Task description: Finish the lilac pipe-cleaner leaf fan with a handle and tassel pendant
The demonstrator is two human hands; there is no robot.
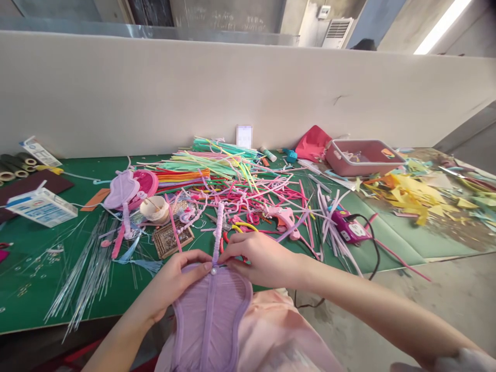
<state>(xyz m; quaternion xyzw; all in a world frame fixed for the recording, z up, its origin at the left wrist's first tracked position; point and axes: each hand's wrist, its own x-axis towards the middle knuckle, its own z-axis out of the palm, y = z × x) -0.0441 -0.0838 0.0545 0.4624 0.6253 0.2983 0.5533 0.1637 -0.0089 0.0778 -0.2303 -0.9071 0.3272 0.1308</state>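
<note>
A lilac hand fan (205,315) of sheer gathered fabric, edged with pipe cleaner, lies over my lap with its fuzzy wrapped handle (218,232) pointing away from me. A white pearl bead (213,270) sits where handle and fan meet. My left hand (174,284) is closed on the fan's edge, its thumb beside the bead. On the other side, my right hand (263,258) pinches at the base of the handle; its fingertips are partly hidden. Just beyond them lie pliers with red handles (223,243) and a pink glue gun (284,219).
Bundles of pipe cleaners (217,165) cover the table's middle. A similar lilac fan (122,188), a paper cup (155,209) and clear sticks (87,274) are left. Rightward are a purple corded device (349,227), a pink bin (364,165) and yellow scraps (414,194). A white partition (232,88) stands behind.
</note>
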